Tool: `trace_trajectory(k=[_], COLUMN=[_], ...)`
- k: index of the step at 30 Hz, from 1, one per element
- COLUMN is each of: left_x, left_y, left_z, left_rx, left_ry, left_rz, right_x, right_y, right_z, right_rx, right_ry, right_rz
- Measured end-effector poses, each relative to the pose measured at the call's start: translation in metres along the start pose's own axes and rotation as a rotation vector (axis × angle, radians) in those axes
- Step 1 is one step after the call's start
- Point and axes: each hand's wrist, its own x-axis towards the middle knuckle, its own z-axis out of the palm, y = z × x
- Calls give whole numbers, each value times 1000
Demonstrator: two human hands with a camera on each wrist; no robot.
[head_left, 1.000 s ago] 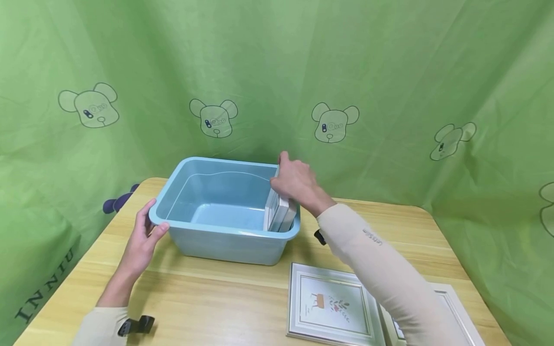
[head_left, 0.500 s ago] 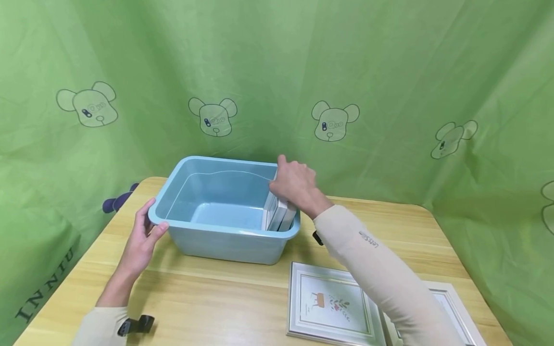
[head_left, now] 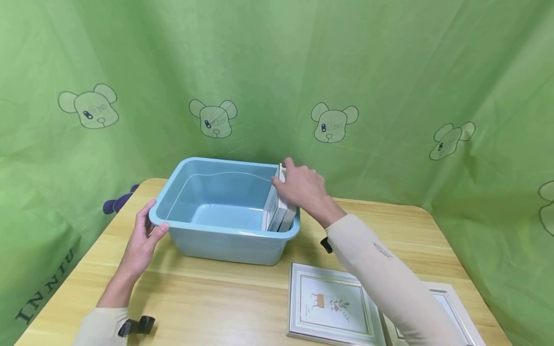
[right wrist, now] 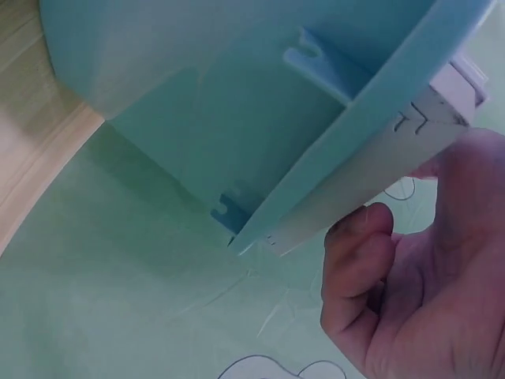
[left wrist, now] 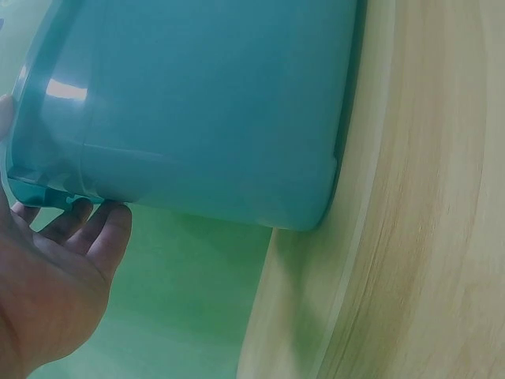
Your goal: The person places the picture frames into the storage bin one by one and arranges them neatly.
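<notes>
A light blue plastic basin [head_left: 229, 244] stands on the table. My left hand [head_left: 139, 240] grips its left rim, thumb over the top and fingers underneath; the left wrist view shows those fingers [left wrist: 110, 237] under the lip. At the basin's right end, white picture frames [head_left: 269, 211] stand on edge, packed side by side and leaning against the wall. My right hand [head_left: 303, 187] holds the top of these frames, thumb on the near left side and index finger toward the back. In the right wrist view, its curled fingers [right wrist: 359, 245] are close beside a white frame edge [right wrist: 355, 181] above the rim.
On the wooden table [head_left: 207, 298], a picture frame with a floral print [head_left: 331, 307] lies face up at the front right. Another white frame [head_left: 454, 307] lies beside it, partly under the right sleeve. A green curtain [head_left: 268, 57] with bear outlines surrounds the table.
My right hand has shifted slightly right along the frame tops, showing more of a white frame edge between thumb and index finger. The left hand and basin stay in place.
</notes>
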Motion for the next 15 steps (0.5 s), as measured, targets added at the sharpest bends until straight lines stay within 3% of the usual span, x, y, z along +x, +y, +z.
trace_trajectory(k=[15], left_x=[-2], left_y=[3], left_z=[1], left_rx=[-38], left_ry=[2], left_rz=[-11], right_x=[-32], right_y=[22], right_z=[2], right_rx=[102], right_ry=[137], right_rz=[-60])
